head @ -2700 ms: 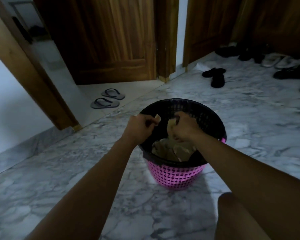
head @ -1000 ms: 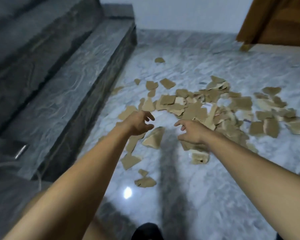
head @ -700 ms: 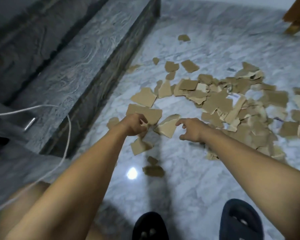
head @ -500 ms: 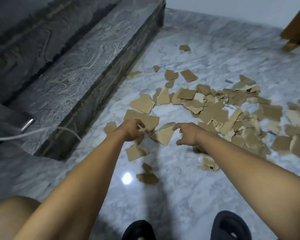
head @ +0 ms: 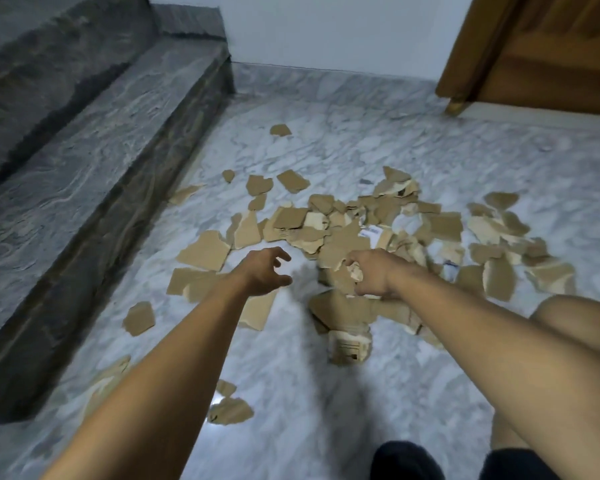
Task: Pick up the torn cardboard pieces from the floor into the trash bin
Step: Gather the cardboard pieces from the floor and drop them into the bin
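Torn cardboard pieces have since been clutched in the right hand; the left hand is spread, empty. Loosely bunched, some may be dropped.

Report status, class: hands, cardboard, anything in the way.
Left hand open above the floor. Right hand grips a cardboard piece. Scattered pieces cover the floor; bin not in view.

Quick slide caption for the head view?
Right hand grips torn cardboard pieces; open left hand hovers over the littered marble floor.

Home hallway: marble stairs, wooden door
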A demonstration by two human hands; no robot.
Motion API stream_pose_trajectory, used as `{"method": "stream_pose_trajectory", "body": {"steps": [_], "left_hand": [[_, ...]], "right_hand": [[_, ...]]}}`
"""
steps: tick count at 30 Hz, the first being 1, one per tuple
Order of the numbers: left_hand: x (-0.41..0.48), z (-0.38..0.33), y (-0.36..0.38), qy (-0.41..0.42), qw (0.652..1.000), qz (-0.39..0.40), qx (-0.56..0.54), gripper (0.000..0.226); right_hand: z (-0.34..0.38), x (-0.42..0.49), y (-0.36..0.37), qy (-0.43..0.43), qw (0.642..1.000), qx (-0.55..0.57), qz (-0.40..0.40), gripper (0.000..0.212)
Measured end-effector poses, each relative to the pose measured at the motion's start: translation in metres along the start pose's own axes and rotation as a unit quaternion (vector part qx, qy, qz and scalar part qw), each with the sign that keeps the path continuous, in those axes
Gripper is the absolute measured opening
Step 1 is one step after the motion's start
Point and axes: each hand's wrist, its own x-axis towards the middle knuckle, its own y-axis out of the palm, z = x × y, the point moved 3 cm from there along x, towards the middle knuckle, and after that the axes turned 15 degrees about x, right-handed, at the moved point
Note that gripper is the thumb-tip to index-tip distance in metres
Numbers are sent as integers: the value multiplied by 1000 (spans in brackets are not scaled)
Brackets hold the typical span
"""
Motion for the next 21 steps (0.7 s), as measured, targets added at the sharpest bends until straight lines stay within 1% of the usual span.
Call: {"method": "stream_pose_trajectory", "body": {"steps": [3,6,7,9,11,13,14,15,16,17,18,19,21], "left_hand": [[20,-24,12,19,1000,14,-3,56],[43,-48,38,42,999,32,11,64],[50,-55,52,47,998,45,27,67],[61,-66,85,51,994,65,72,73],[66,-75,119,56,985,74,142,75],[68,-75,145,45,975,44,213,70],[70,-73,154,42,972,19,232,72],[75,-69,162,40,968,6,246,79],[79,-66,166,31,969,6,246,85],[82,-62,166,16,974,10,227,87],[85,-57,165,1,979,17,202,81],[85,-56,161,-5,983,28,181,70],[79,-61,153,13,986,53,160,47]], "right_hand": [[-39,-12,-1,40,999,16,-3,64],[-65,-24,14,73,995,69,21,54],[-70,-27,26,78,992,90,35,52],[-74,-30,53,56,992,103,40,58],[-75,-29,83,12,996,85,0,63],[-76,-24,113,-9,996,74,-57,66],[-77,-21,125,-8,995,66,-80,69],[-80,-17,139,-3,993,64,-97,71],[-82,-14,148,6,992,61,-112,73],[-85,-11,154,11,991,59,-121,74],[-87,-8,157,17,990,59,-125,72],[-88,-6,157,20,990,61,-123,67],[-87,-3,154,26,994,48,-97,51]]}}
